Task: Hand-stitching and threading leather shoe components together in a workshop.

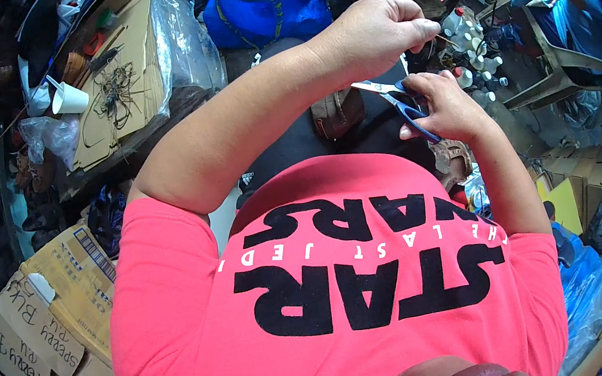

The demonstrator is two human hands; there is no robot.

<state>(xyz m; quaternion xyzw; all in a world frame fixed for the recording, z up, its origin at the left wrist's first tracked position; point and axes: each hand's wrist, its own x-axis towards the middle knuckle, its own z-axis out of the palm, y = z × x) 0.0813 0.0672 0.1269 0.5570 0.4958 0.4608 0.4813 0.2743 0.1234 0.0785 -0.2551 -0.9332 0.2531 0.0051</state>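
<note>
One pair of blue-handled scissors [404, 107] is being held in the right hand [448, 105], the handles being enclosed by the grip and the blades being pointed leftward, just below the left hand [389, 33]. There, the fingertips are being pinched together; whether anything is being held between them cannot be told. One white cup [69, 99] is being seen at the left edge of a cardboard sheet [135, 54], which is being strewn with one black tangle [116, 97].
</note>
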